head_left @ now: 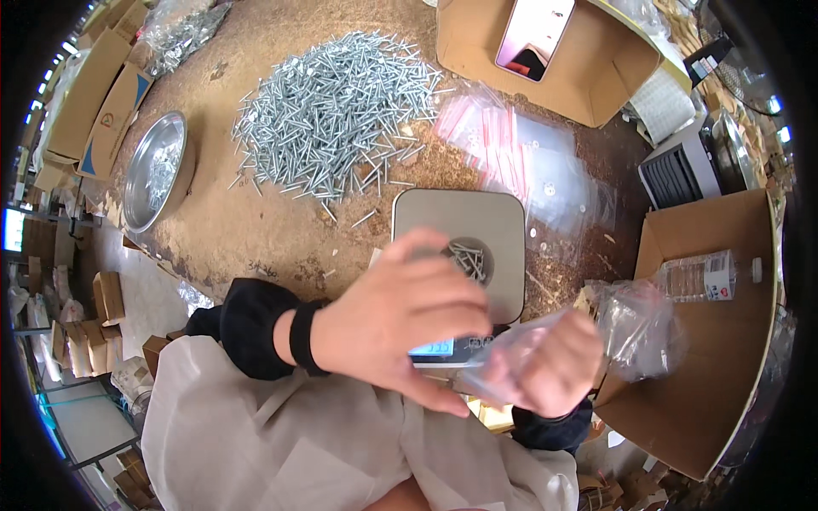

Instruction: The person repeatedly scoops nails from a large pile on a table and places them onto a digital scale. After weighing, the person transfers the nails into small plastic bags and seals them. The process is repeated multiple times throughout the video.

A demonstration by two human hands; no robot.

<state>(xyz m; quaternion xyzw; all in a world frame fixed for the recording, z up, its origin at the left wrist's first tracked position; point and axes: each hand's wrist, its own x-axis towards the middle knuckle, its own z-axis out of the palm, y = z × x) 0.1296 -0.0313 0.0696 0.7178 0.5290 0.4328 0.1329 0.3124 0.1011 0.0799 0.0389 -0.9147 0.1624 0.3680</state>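
I'm seeing my right hand (550, 362) gripping one clear bag (511, 358) in curled fingers; my left hand (400, 311), fingers loosely spread, is hovering at its nine o'clock. One scale (460, 223) is carrying several screws (469, 258); one pile (332, 115) is lying at eleven o'clock.

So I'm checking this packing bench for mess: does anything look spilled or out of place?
Mostly orderly. A few loose screws lie strayed from the big screw pile toward the scale. The clear zip bags are fanned out unevenly beside it. Nothing looks damaged.
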